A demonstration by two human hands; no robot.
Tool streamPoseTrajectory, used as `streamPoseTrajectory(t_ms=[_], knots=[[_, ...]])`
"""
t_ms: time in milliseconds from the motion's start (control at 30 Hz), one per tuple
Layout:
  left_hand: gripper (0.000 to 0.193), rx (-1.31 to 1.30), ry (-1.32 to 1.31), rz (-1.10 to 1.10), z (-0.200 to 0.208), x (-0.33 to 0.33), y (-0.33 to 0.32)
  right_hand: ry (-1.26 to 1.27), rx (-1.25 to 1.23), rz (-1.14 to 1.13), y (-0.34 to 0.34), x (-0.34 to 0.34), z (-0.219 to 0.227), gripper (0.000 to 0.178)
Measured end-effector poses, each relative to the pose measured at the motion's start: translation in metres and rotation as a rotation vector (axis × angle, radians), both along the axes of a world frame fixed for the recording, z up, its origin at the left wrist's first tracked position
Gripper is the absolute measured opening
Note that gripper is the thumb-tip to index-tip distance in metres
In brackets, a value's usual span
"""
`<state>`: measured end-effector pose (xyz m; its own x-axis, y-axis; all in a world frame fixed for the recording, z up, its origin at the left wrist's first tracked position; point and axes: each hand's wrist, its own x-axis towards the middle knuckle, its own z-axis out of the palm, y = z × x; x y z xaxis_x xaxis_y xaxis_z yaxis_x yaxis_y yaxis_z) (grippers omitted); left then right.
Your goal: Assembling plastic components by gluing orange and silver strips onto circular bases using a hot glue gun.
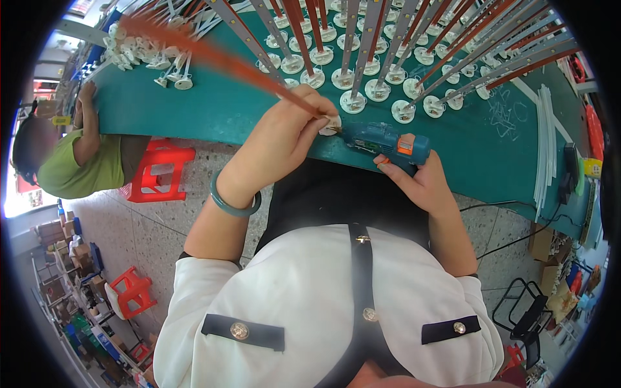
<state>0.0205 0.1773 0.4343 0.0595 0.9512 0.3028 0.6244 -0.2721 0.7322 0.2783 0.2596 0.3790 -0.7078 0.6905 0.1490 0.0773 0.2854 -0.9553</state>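
My left hand (275, 139), with a green bangle on its wrist, is closed around the lower end of a long reddish-brown strip (242, 70). The strip leans up to the far left and its far end is blurred. A small round white base (331, 125) shows at its foot, partly hidden by my fingers. In my right hand (424, 181) is a teal glue gun (375, 138) with orange parts, gripped by its handle. Its nozzle points left and meets the white base or lies very close to it.
Several strips on round white bases (352, 101) stand across the green table (213, 110). White parts (136, 52) are heaped at the far left. Pale bars (545, 142) lie at the right, near black cords (501, 204). A person in green (84, 161) sits by a red stool (162, 171).
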Motion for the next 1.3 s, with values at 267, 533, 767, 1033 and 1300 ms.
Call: streamPoseTrajectory(t_ms=[267, 533, 767, 1033, 1300], knots=[[0.02, 0.033, 0.036, 0.107, -0.002, -0.001, -0.001, -0.135, 0.07, 0.029, 0.0, -0.004, 0.008, 0.025], [0.017, 0.059, -0.033, 0.142, -0.01, -0.002, -0.009, -0.206, 0.072, 0.035, -0.002, -0.015, 0.014, 0.026], [0.017, 0.063, -0.03, 0.14, -0.009, -0.004, -0.009, -0.228, 0.106, 0.042, -0.003, -0.016, 0.017, 0.027], [0.017, 0.054, -0.043, 0.128, -0.011, -0.004, -0.009, -0.244, 0.103, 0.027, -0.005, -0.011, 0.021, 0.026], [0.017, 0.041, -0.043, 0.132, -0.01, -0.005, -0.01, -0.216, 0.129, 0.016, -0.005, -0.012, 0.018, 0.026]])
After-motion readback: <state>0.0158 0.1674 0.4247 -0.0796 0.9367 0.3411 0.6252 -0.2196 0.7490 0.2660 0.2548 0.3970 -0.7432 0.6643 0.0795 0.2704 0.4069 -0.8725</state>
